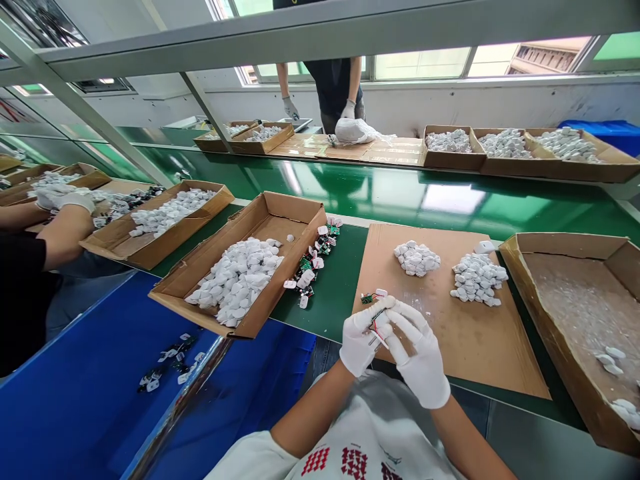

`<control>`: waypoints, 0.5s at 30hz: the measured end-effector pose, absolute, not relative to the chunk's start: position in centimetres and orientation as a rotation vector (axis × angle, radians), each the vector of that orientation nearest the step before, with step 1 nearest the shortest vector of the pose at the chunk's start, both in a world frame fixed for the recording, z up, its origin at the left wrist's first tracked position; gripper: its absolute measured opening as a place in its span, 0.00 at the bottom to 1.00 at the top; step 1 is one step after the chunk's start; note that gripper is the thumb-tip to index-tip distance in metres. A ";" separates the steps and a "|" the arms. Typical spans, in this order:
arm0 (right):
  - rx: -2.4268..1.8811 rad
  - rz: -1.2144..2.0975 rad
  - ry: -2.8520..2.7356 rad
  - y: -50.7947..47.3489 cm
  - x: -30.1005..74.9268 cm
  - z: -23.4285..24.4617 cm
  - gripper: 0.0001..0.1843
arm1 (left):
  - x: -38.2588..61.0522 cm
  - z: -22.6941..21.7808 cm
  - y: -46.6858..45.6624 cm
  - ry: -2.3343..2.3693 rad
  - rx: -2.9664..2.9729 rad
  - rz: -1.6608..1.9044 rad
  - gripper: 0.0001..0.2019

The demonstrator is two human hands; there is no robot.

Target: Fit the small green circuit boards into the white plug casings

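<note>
In front of my body, both gloved hands meet over the near left part of a cardboard sheet (500,360). My left hand (357,343) and my right hand (423,363) are closed together on a small circuit board with red wires (376,323) and a white part; fingers cover much of it. Just beyond the fingertips lies another small green circuit board (367,299) with a white piece beside it. Farther back on the sheet are two heaps of small white plastic pieces, a left heap (417,259) and a right heap (479,280).
To the left stands a cardboard box (295,208) of white pieces, with a row of circuit boards (306,270) along its side. A shallow cardboard box (565,293) is on the right. Blue bins (90,413) sit below left. Co-workers' gloved hands (75,200) show left and across the green bench.
</note>
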State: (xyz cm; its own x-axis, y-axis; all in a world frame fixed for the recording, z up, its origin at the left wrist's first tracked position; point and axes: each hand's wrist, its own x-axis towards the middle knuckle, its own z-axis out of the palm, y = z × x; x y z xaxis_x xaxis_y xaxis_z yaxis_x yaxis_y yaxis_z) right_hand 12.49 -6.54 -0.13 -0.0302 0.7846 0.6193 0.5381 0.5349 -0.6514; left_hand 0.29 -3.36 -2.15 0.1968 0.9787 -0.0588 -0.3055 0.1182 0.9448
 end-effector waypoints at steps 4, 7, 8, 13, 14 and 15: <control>-1.129 0.045 -1.764 -7.0 11.9 -0.5 0.28 | 0.2 -1.2 -3.5 0.886 1.048 1.203 0.22; -1.163 0.143 -1.812 -7.0 12.4 -0.2 0.29 | 0.1 -0.7 -3.3 0.961 1.042 1.269 0.22; -1.177 0.169 -1.798 -6.8 12.7 0.0 0.28 | 0.1 -0.6 -3.2 0.985 1.035 1.268 0.23; -1.009 0.187 -1.898 -5.1 14.4 0.6 0.24 | 0.0 -1.3 -2.8 0.912 1.075 1.070 0.28; -0.975 0.236 -1.903 -4.8 14.5 0.6 0.21 | 0.2 -1.6 -2.8 0.901 1.057 1.039 0.29; -0.958 0.287 -1.875 -4.6 14.5 0.5 0.18 | 0.4 -1.9 -2.9 0.898 1.024 1.013 0.31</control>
State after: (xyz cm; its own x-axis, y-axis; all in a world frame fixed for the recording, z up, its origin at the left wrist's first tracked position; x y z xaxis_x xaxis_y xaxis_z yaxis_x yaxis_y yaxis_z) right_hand 14.51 -4.59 0.50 -0.2158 0.7221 0.6572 0.4924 0.6617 -0.5654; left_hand 0.42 -2.88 -1.93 0.2836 0.9515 -0.1192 -0.2329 0.1890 0.9540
